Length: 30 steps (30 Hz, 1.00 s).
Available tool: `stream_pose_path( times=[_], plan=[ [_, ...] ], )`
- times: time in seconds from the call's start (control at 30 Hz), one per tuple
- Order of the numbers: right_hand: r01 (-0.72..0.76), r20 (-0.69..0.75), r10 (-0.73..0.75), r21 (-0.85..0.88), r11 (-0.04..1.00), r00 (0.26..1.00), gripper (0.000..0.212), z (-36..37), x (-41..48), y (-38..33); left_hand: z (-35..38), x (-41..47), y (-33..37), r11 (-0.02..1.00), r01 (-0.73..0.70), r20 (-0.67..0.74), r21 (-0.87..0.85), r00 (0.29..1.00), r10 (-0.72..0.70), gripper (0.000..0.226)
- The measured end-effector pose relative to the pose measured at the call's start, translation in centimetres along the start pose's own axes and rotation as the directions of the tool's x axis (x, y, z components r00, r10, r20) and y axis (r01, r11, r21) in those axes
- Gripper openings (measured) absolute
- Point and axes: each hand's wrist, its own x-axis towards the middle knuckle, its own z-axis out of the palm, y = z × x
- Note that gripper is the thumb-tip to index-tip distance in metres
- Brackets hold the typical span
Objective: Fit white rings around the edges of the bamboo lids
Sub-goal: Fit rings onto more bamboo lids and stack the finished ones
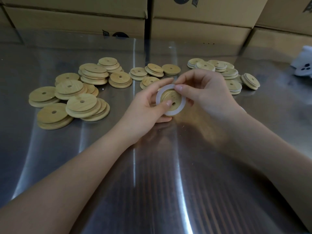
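Note:
A round bamboo lid (170,97) with a small hole is held above the table's middle. My left hand (148,105) grips it from the left, thumb on its face and fingers curled beneath. A white ring (175,111) lies around the lid's raised centre. My right hand (206,90) pinches the ring's top edge between thumb and forefinger. Several plain bamboo lids (74,97) lie in loose stacks at the left. More lids (224,71), some with white rims, are piled behind my right hand.
The table (152,174) is shiny metal under a clear sheet. Cardboard boxes (199,29) form a wall along its far side. A white bag of rings (303,65) sits at the far right edge. A few lids (152,70) lie behind my hands.

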Motion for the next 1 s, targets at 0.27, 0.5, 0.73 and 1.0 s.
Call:
stream_pose_path(
  times=[0.27,0.5,0.73,1.0],
  plan=[
    [-0.011,0.022,0.009,0.063,0.998,1.0,0.016,-0.5,0.0,0.1,-0.2,-0.2,0.3,0.978,-0.163,-0.072,0.13,0.982,0.174,0.033],
    [-0.043,0.062,0.038,0.09,0.995,0.997,0.015,-0.6,0.1,0.3,-0.1,-0.6,0.8,0.962,-0.184,-0.103,0.2,0.973,0.208,0.02],
    [-0.073,0.09,0.062,0.121,0.99,0.994,0.013,-0.7,0.1,0.4,0.0,-0.8,1.1,0.953,-0.199,-0.117,0.229,0.966,0.23,0.012],
    [-0.121,0.09,0.107,0.161,0.98,0.99,0.008,-0.5,0.0,0.4,0.0,-0.7,1.0,0.934,-0.217,-0.148,0.285,0.952,0.267,0.014]
  ],
)
